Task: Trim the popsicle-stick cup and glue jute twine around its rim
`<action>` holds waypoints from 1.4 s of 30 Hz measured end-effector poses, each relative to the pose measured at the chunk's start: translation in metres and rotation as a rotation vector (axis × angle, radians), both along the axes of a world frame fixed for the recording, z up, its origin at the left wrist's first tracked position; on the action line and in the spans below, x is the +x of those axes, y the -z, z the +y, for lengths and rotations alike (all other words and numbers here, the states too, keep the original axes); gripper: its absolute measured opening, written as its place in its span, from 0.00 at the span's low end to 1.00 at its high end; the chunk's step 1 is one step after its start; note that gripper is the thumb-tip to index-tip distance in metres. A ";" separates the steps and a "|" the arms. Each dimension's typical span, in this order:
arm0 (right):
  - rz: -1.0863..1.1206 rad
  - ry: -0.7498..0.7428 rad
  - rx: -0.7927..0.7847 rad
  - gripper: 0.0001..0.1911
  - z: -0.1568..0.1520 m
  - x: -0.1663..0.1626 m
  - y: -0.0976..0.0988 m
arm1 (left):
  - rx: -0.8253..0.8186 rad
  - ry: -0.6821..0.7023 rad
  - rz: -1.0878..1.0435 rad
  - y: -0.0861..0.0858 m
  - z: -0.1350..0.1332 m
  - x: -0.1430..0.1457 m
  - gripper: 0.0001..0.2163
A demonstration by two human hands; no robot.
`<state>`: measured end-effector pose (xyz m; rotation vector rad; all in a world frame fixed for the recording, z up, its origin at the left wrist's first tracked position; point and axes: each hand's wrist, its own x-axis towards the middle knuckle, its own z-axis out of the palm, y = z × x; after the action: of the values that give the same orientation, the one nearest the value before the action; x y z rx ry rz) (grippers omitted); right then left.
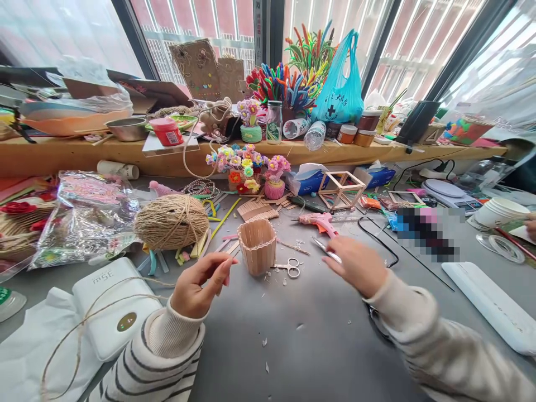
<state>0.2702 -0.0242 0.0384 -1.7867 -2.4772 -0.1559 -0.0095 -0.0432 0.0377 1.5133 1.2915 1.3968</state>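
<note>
A small cup made of upright popsicle sticks (pixel 257 245) stands on the grey table (pixel 301 335) between my hands. My left hand (pixel 200 286) hovers just left of it, thumb and fingers pinched together; a strand of jute twine (pixel 84 324) leads up to it from the lower left. My right hand (pixel 355 266) is to the right of the cup, closed on a slim silver metal tool (pixel 326 251) whose tip points toward the cup. Small scissors (pixel 288 268) lie beside the cup's base.
A ball of twine (pixel 171 222), a white box (pixel 111 312), a pink glue gun (pixel 320 220), a wooden cube frame (pixel 341 190), craft flowers (pixel 274 178) and a black cable (pixel 377 240) surround the work spot. Paper cups (pixel 502 212) and another person's hand (pixel 531 226) are at the right.
</note>
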 end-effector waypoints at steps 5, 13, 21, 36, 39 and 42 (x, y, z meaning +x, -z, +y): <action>-0.112 -0.032 -0.102 0.06 0.033 -0.060 0.020 | -0.034 -0.053 -0.100 0.012 0.006 -0.002 0.08; 0.076 -0.074 0.088 0.05 0.033 -0.021 -0.004 | -0.021 -0.072 -0.075 0.016 0.006 -0.004 0.08; 0.197 -0.026 0.158 0.06 0.033 -0.013 -0.010 | -0.018 -0.052 -0.054 0.016 0.006 -0.003 0.09; 0.190 0.112 0.506 0.14 0.063 -0.019 -0.051 | -0.024 -0.022 -0.071 0.020 0.004 -0.004 0.08; 0.200 0.204 0.654 0.13 0.077 0.000 -0.068 | -0.013 -0.007 -0.075 0.019 0.004 -0.003 0.08; 0.252 0.141 0.612 0.16 0.080 -0.006 -0.072 | 0.002 0.029 -0.062 0.014 0.002 -0.002 0.08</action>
<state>0.2646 0.0557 0.1105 -1.5850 -1.8549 -0.5855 -0.0112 -0.0409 0.0236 1.4731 1.2264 1.4151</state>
